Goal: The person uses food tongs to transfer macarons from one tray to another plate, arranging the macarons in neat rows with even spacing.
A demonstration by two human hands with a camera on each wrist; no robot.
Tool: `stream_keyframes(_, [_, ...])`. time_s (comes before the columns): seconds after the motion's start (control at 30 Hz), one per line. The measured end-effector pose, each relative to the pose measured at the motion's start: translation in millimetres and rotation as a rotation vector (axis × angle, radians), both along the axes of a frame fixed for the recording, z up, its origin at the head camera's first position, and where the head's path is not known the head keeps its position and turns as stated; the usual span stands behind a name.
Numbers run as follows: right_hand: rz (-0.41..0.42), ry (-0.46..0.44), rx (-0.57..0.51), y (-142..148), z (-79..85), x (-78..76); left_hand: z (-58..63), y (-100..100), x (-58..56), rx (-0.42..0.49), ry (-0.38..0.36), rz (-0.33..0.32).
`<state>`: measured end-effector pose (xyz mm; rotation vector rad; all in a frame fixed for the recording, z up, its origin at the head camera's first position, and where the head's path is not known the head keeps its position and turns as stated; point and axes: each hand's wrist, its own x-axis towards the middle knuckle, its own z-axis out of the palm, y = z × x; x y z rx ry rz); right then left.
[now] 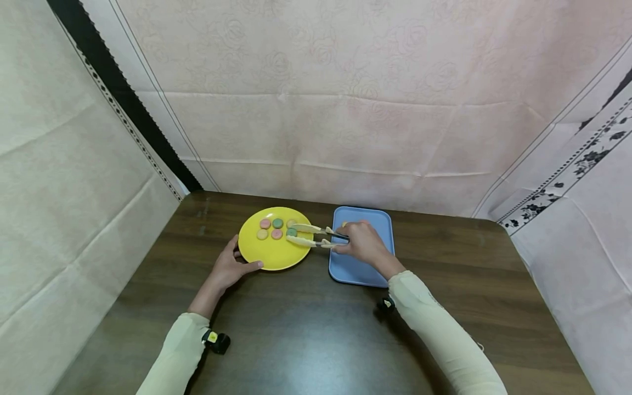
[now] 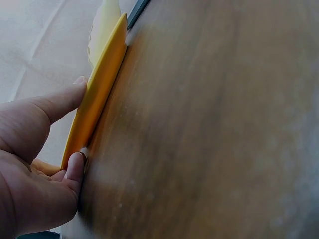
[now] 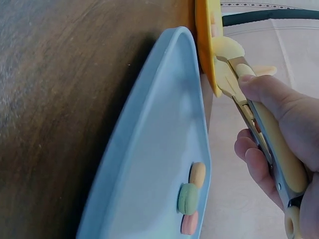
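Note:
My left hand (image 1: 229,267) holds the rim of a yellow plate (image 1: 269,257), with the thumb on the edge and fingers beside and beneath it. Several pink, green and yellow macarons lie on the plate. Cream-and-metal tongs (image 1: 302,241) are gripped in my right hand (image 1: 364,244), their two tips reaching over the plate's right side. Between those tips sits a green macaron (image 1: 292,232); whether they squeeze it I cannot tell. Under the right hand is a blue tray (image 1: 353,272). The right wrist view shows a yellow macaron (image 3: 198,174), a green macaron (image 3: 188,199) and a pink macaron (image 3: 189,223) in it.
Plate and tray stand side by side near the far edge of a dark wooden table (image 1: 316,334). Pale patterned cloth (image 1: 345,131) hangs behind the table and along both sides. Each wrist wears a small black camera.

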<state>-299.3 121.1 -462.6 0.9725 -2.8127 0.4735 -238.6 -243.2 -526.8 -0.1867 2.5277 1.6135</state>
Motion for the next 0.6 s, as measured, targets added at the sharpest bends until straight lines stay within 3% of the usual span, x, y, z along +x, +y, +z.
stream_keyframes(0.33, [-0.055, -0.033, -0.157, 34.0, 31.8, 17.7, 2.6, 3.0, 0.1, 0.000, 0.000, -0.004])
stream_keyframes(0.6, [-0.149, 0.034, -0.138, 78.0, 55.9, 28.1, 3.7, 2.2, 0.8, 0.006, -0.018, 0.002])
